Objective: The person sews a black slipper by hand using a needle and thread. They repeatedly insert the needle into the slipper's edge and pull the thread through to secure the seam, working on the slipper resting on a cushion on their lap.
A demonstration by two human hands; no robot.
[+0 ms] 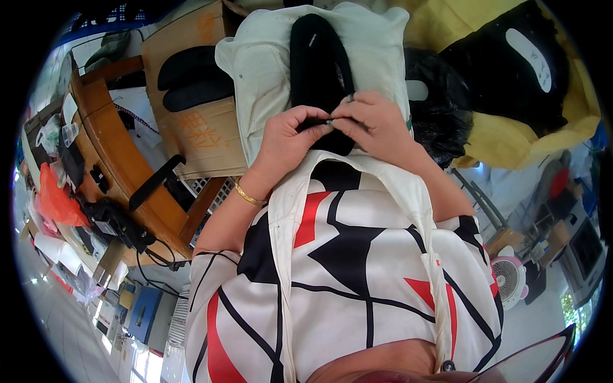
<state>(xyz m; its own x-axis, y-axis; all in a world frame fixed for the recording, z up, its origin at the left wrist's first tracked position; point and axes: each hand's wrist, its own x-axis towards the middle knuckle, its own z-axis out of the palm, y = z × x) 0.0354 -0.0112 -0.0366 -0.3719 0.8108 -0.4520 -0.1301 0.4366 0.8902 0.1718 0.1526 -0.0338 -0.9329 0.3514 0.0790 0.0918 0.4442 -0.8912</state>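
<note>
A long black cloth shoe (310,70), with a small pale label inside, lies lengthwise on a white cloth (262,70) in front of me. Both hands meet over its near end. My left hand (281,140) is closed, thumb and forefinger pinching dark material of the shoe. The fingertips of my right hand (378,124) press together right beside the left ones. Whatever tiny item sits between the right fingertips is too small to make out. A dark ring-like band (349,97) circles one right finger. The near end of the shoe is partly hidden by my hands.
To the left, black shoe pieces (198,76) rest on a cardboard box (204,143). A black plastic bag (440,121) and a yellow sack (504,150) holding black material (511,70) are on the right. Farther left stands a wooden table (118,143); a small fan (509,279) stands lower right.
</note>
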